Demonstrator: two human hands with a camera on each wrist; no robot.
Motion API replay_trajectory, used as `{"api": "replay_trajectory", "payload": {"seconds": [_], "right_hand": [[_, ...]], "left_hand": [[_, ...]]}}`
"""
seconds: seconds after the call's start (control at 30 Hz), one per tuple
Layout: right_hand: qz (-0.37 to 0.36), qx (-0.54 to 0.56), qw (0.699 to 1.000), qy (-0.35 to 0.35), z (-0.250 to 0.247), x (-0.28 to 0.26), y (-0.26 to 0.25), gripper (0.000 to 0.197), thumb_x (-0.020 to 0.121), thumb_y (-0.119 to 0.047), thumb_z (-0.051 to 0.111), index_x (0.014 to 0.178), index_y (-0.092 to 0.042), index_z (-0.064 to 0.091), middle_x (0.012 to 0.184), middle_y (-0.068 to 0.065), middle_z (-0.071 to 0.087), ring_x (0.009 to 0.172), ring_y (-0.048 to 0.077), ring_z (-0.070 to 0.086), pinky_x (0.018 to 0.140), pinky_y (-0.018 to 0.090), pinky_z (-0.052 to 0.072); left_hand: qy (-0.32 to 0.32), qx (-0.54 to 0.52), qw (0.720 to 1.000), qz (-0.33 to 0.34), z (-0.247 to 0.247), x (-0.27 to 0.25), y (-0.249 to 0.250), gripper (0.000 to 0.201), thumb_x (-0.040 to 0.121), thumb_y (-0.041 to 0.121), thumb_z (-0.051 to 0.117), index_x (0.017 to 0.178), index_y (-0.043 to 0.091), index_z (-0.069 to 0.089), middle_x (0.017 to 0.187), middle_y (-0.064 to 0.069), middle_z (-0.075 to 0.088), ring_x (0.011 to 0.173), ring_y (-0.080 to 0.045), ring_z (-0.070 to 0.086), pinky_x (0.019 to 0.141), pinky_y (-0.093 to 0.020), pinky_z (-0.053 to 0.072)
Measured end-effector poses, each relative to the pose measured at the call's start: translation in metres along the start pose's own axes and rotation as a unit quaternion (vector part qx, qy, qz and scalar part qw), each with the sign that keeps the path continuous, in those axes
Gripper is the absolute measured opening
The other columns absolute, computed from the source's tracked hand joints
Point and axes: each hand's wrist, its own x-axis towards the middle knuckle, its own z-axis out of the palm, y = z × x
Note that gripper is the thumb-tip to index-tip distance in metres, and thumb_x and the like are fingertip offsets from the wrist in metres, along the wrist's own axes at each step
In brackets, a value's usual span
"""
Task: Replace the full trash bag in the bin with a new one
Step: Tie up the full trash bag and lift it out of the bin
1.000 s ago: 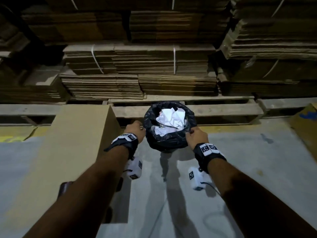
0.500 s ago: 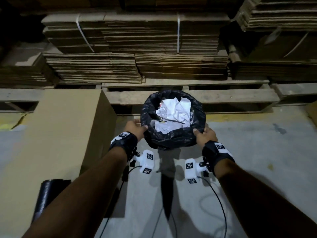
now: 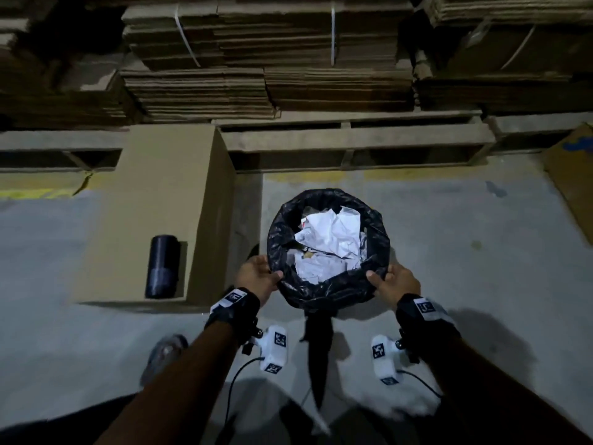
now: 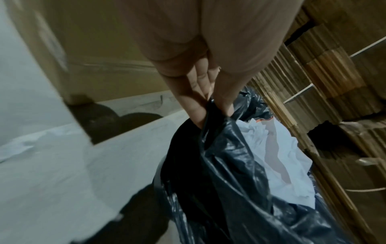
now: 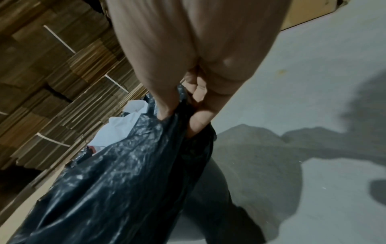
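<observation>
A black trash bag [image 3: 327,290] full of crumpled white paper [image 3: 330,239] lines a round bin on the floor; its film is folded over the bin's rim. My left hand [image 3: 256,276] pinches the bag's edge [image 4: 211,105] at the left side of the rim, thumb on top. My right hand [image 3: 393,281] pinches the bag's edge [image 5: 179,112] at the right side. The grey bin wall [image 5: 211,178] shows below the film in the right wrist view. A black roll of new bags [image 3: 161,271] lies on a cardboard box [image 3: 160,200] to my left.
Strapped stacks of flattened cardboard [image 3: 266,59] sit on wooden pallets [image 3: 353,139] behind the bin. Another cardboard piece [image 3: 574,175] lies at the far right. Grey concrete floor [image 3: 481,252] surrounds the bin. A shoe [image 3: 165,356] is visible below my left arm.
The view has tilted down and come closer over the bin, and the roll of bags has come fully into sight. Both hands stay on the bag's rim, now with the film pinched.
</observation>
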Motion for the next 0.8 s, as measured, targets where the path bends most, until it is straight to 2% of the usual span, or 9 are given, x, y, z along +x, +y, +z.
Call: {"api": "replay_trajectory", "payload": {"seconds": [0.13,0.2,0.3,0.33,0.47,0.57,0.63,0.73,0.8], "right_hand": [[0.020,-0.028,0.999,-0.018,0.014,-0.037,0.035,0.040,0.082,-0.040,0.072,0.077,-0.009,0.047,0.084,0.020,0.067,0.086,0.036,0.067,0.076,0.038,0.048],[0.031,-0.030,0.999,-0.029,0.020,-0.048,0.050,0.037,0.084,-0.038,0.071,0.078,-0.009,0.050,0.088,0.019,0.066,0.091,0.037,0.066,0.074,0.036,0.045],[0.033,-0.043,0.998,-0.024,0.022,-0.060,0.056,0.045,0.087,-0.039,0.067,0.109,-0.001,0.060,0.107,0.024,0.065,0.101,0.040,0.061,0.082,0.039,0.046],[0.031,-0.041,0.998,-0.022,0.022,-0.060,0.056,0.047,0.087,-0.040,0.066,0.112,-0.001,0.060,0.107,0.024,0.065,0.102,0.040,0.061,0.083,0.039,0.046],[0.062,0.024,0.997,-0.032,0.020,-0.057,0.060,0.048,0.088,-0.051,0.058,0.108,-0.008,0.063,0.103,0.017,0.070,0.094,0.036,0.067,0.089,0.046,0.053],[0.155,0.211,0.964,-0.048,0.019,-0.060,0.065,0.032,0.101,-0.024,0.043,0.126,-0.007,0.053,0.107,0.018,0.061,0.097,0.038,0.064,0.093,0.050,0.052],[0.206,0.244,0.942,-0.104,0.024,-0.071,0.068,0.031,0.100,-0.010,0.043,0.130,-0.007,0.049,0.117,0.017,0.059,0.105,0.037,0.061,0.094,0.048,0.051],[0.221,0.241,0.919,-0.220,0.038,-0.086,0.069,0.025,0.094,-0.001,0.053,0.116,-0.012,0.055,0.115,0.007,0.063,0.106,0.024,0.061,0.097,0.042,0.050],[0.238,0.291,0.900,-0.221,0.050,-0.090,0.065,0.021,0.090,0.008,0.052,0.099,-0.010,0.058,0.105,0.010,0.067,0.092,0.021,0.065,0.087,0.037,0.057]], "left_hand": [[0.007,-0.025,0.998,-0.063,-0.010,-0.021,-0.051,0.032,0.083,-0.021,0.051,0.088,0.010,0.047,0.077,-0.008,0.048,0.082,-0.028,0.052,0.077,-0.048,0.049],[0.012,-0.013,0.998,-0.068,-0.011,-0.029,-0.071,0.031,0.082,-0.019,0.056,0.099,0.006,0.049,0.084,-0.010,0.056,0.089,-0.032,0.057,0.087,-0.054,0.051],[0.033,0.006,0.998,-0.044,-0.010,-0.036,-0.085,0.038,0.081,-0.010,0.065,0.113,0.004,0.051,0.097,-0.013,0.058,0.096,-0.033,0.060,0.090,-0.056,0.052],[0.035,0.019,0.998,-0.039,-0.010,-0.036,-0.085,0.040,0.081,-0.007,0.066,0.117,0.004,0.052,0.101,-0.014,0.060,0.098,-0.034,0.061,0.089,-0.055,0.052],[0.019,0.124,0.992,-0.022,-0.015,-0.033,-0.085,0.049,0.082,0.009,0.071,0.127,0.006,0.052,0.109,-0.015,0.068,0.100,-0.030,0.066,0.090,-0.045,0.054],[0.037,0.044,0.996,-0.066,-0.018,-0.036,-0.090,0.038,0.090,0.006,0.056,0.128,0.006,0.050,0.114,-0.017,0.062,0.097,-0.029,0.060,0.085,-0.041,0.051],[0.064,0.016,0.992,-0.106,-0.020,-0.035,-0.102,0.040,0.092,0.001,0.047,0.133,0.003,0.047,0.118,-0.018,0.056,0.095,-0.027,0.054,0.083,-0.039,0.049],[0.027,0.006,0.986,-0.166,-0.014,-0.039,-0.119,0.051,0.090,-0.007,0.043,0.140,0.003,0.038,0.112,-0.013,0.050,0.090,-0.026,0.054,0.078,-0.039,0.050],[0.009,-0.042,0.982,-0.186,-0.006,-0.045,-0.123,0.043,0.093,-0.006,0.040,0.134,0.006,0.043,0.096,-0.009,0.053,0.078,-0.020,0.055,0.074,-0.035,0.050]]}}
